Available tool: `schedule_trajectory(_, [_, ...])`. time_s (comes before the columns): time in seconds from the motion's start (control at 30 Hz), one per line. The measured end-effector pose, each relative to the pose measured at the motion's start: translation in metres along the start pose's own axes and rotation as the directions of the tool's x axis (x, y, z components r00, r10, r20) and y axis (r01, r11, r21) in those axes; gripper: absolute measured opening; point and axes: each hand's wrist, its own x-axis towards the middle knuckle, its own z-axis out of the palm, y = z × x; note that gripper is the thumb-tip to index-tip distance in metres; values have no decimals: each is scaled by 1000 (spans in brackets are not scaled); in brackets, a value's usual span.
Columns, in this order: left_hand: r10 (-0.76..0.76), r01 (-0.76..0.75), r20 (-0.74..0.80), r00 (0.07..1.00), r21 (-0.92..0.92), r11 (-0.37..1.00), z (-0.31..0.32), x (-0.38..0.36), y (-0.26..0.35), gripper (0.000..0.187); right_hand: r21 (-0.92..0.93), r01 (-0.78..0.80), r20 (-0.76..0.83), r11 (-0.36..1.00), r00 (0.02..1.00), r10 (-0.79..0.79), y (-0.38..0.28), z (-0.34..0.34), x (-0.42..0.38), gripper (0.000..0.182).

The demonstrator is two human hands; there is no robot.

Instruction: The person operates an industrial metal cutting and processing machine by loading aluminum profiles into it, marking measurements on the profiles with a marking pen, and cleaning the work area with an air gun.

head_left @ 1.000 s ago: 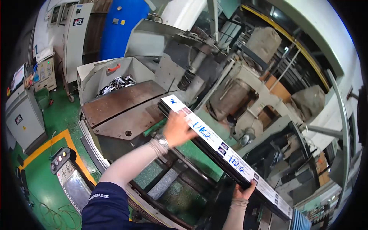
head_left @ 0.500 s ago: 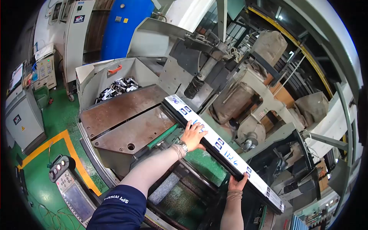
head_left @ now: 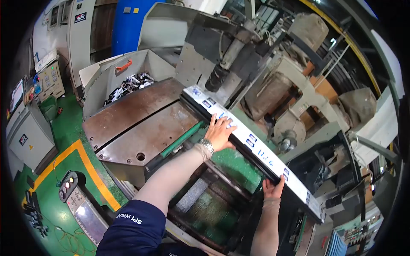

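Note:
A long profile bar (head_left: 252, 138) with a white film face, small dark labels and blue handwriting slants across the middle of the view. Its near side is black. My left hand (head_left: 221, 133) lies over its upper half, fingers on the white face and thumb at the near edge. Lower down, my right hand (head_left: 273, 188) grips the near edge, thumb on top and the other fingers partly hidden against the dark side. The bar's upper end is close to the corner of a brown metal machine table (head_left: 132, 106).
A bin (head_left: 132, 85) of metal offcuts stands behind the machine table. At the lower left hangs a control pendant (head_left: 83, 209) with buttons and a screen. A machine head (head_left: 230, 51) rises beyond the bar. Below my arms is an open machine bed (head_left: 205, 205).
The view has shifted, so the surroundings on the left and the bar's ends sit higher. Both hands keep about the same places on the bar.

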Motion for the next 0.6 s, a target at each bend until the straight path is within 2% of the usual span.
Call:
schedule_trajectory(0.1, [5, -4, -12, 1000, 20, 1000, 2, -3, 3, 77, -10, 23, -44, 1000, 999, -23, 1, 2, -9, 54])
schedule_trajectory(0.2, [-47, 46, 81, 996, 5, 999, -5, 4, 12, 78, -71, -5, -62, 997, 998, 1, -4, -7, 5, 57])
schedule_trajectory(0.23, [-55, 54, 78, 995, 15, 998, -2, 4, 13, 78, -80, 27, -79, 996, 996, -33, -3, -4, 1, 59])
schedule_trajectory(0.33, [-43, 44, 34, 999, -26, 999, 6, 2, 6, 78, -133, -13, -51, 991, 999, 7, -6, -2, -5, 65])
schedule_trajectory(0.37, [-39, 40, 27, 999, -28, 999, 3, 2, 7, 78, -166, -47, 45, 985, 997, 56, -7, -11, 0, 75])
schedule_trajectory(0.4, [-54, 56, 56, 997, -26, 998, 1, 4, 9, 78, -205, -68, -19, 976, 998, 66, -7, -19, 5, 85])
schedule_trajectory(0.47, [-63, 64, 48, 997, -26, 998, -4, 3, 14, 77, -262, -120, 20, 958, 991, 130, -13, -21, -3, 93])
schedule_trajectory(0.5, [-78, 78, 137, 988, 5, 997, -10, 2, 17, 78, -304, -172, -14, 937, 984, 176, -15, -20, -7, 99])
schedule_trajectory(0.6, [-90, 93, -104, 990, 29, 995, -7, -30, 42, 78, -696, -84, 28, 713, 989, 143, -18, -1, -47, 84])
